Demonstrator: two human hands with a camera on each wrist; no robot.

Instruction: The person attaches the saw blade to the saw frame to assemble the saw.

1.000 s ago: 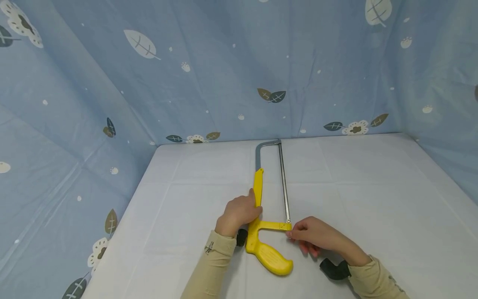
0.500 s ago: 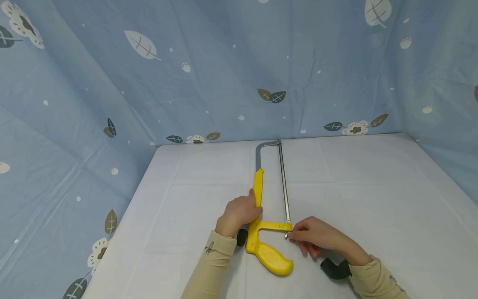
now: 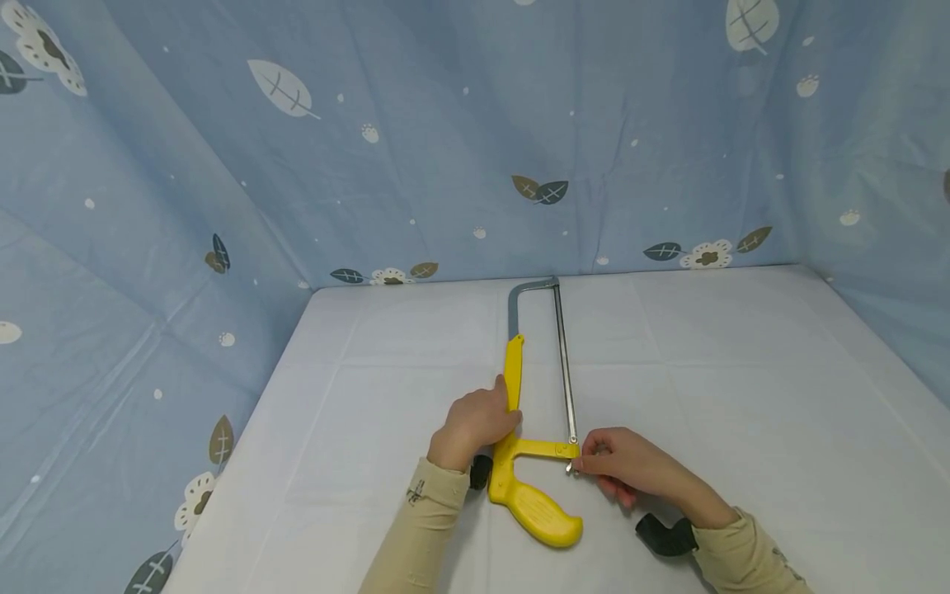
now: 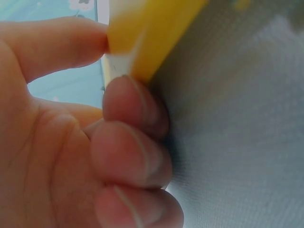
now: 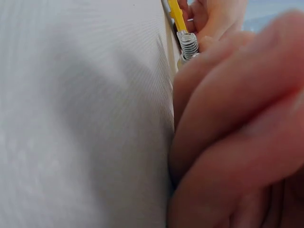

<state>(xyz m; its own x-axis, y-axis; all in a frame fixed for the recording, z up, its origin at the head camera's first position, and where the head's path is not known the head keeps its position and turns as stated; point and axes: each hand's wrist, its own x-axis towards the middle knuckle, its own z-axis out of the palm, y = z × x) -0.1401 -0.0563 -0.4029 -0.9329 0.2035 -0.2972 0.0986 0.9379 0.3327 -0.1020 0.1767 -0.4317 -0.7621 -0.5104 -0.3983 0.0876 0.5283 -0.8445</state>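
Observation:
A hacksaw (image 3: 545,516) with a yellow handle and grey front frame lies flat on the white cloth, its blade (image 3: 564,355) on the right side. My left hand (image 3: 475,421) grips the yellow part of the frame above the handle; in the left wrist view, the thumb and curled fingers meet its yellow edge (image 4: 156,33). With thumb and fingertips, my right hand (image 3: 627,464) pinches the small metal wing nut (image 3: 570,468) below the yellow crossbar. The right wrist view shows a ridged metal screw (image 5: 188,43) beside the fingers, which hide most of the nut.
The white-covered table (image 3: 742,396) runs back to a blue curtain (image 3: 460,148) printed with leaves and flowers, which also hangs along both sides. Black wrist-worn gear (image 3: 665,535) sits under the right wrist, and another black piece (image 3: 480,472) under the left.
My right fingers have shifted and turned slightly at the wing nut, whose metal shows now but was covered a second ago. The left hand and hacksaw have stayed in place.

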